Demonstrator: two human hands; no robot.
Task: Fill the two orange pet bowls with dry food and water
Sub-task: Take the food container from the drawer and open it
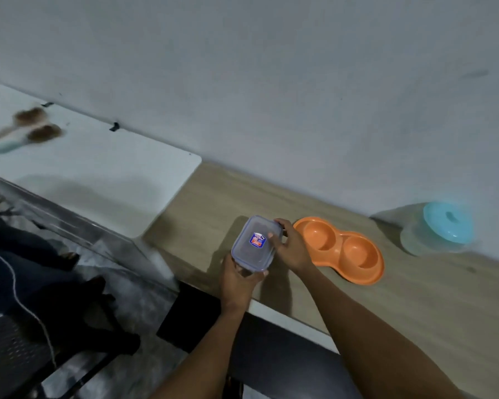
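An orange double pet bowl (pixel 340 249) lies on the wooden table, both cups empty. Just left of it is a clear lidded food container (pixel 254 243) with a blue and red sticker on its lid. My left hand (pixel 238 279) grips the container's near end from below. My right hand (pixel 290 246) rests on the lid's right edge, fingers curled over the far corner. The contents look dark through the lid.
A clear jug with a turquoise lid (pixel 441 227) stands at the right by the wall. On the white table (pixel 104 168) to the left lie two brushes (pixel 26 129). The wooden table's (pixel 429 306) front edge runs below my arms; a dark chair and a white cable are at lower left.
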